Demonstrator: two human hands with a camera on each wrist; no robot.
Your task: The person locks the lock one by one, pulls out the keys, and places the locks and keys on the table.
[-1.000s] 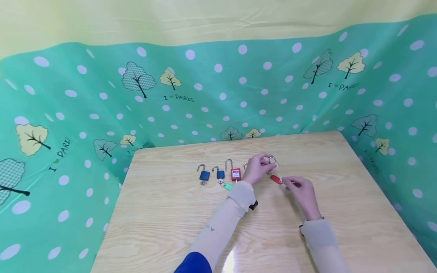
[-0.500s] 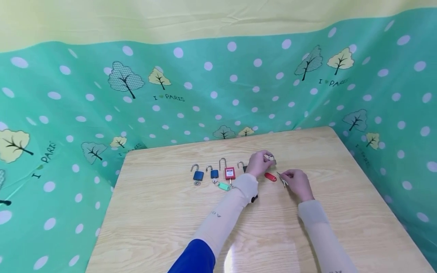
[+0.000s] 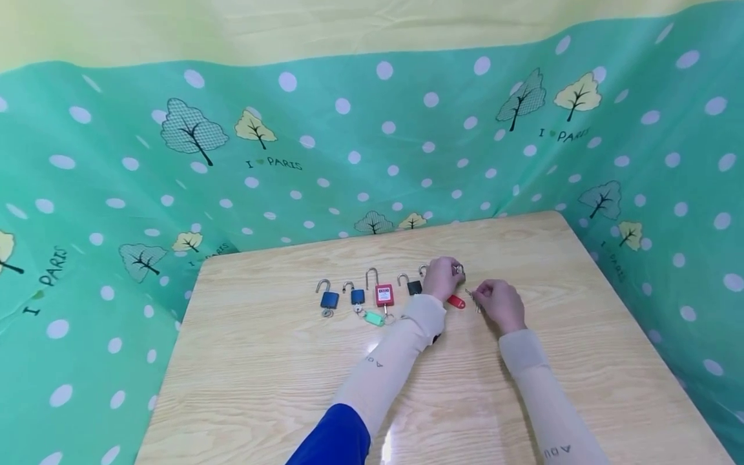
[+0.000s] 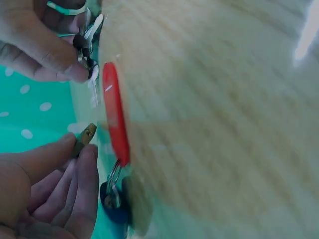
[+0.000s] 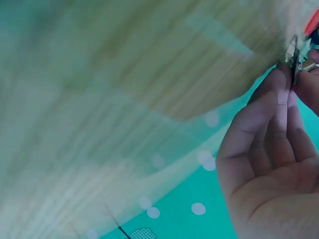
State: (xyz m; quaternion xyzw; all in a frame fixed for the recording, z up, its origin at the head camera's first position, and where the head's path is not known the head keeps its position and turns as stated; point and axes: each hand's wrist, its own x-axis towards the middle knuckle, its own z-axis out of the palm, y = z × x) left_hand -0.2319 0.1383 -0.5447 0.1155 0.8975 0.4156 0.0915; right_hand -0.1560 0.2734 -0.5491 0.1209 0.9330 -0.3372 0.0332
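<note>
My left hand (image 3: pixel 443 278) pinches a small brass padlock (image 4: pixel 86 137) between thumb and fingers; its silver shackle (image 3: pixel 459 269) shows past the fingertips. Just right of it, my right hand (image 3: pixel 501 305) holds a small bunch of keys (image 3: pixel 477 301) by the fingertips. One key (image 4: pixel 94 89) hangs below the right fingers in the left wrist view. On the table beside the left hand lies a red key tag (image 3: pixel 456 301), its ring joined to a dark piece (image 4: pixel 115 206). Another shackle (image 3: pixel 423 270) pokes out behind the left hand, which hides its body.
Left of the hands, several padlocks with raised shackles stand in a row: a blue one (image 3: pixel 329 300), a smaller blue one (image 3: pixel 357 296), a red one (image 3: pixel 384 294) and a black one (image 3: pixel 414 288). A green tag (image 3: pixel 374 318) lies before them. Green curtain (image 3: pixel 325 194) surrounds the wooden table (image 3: pixel 261 374).
My right hand has moved away from the red tag and up closer to the left hand, with the keys now showing at its fingertips. The left hand keeps hold of the brass padlock.
</note>
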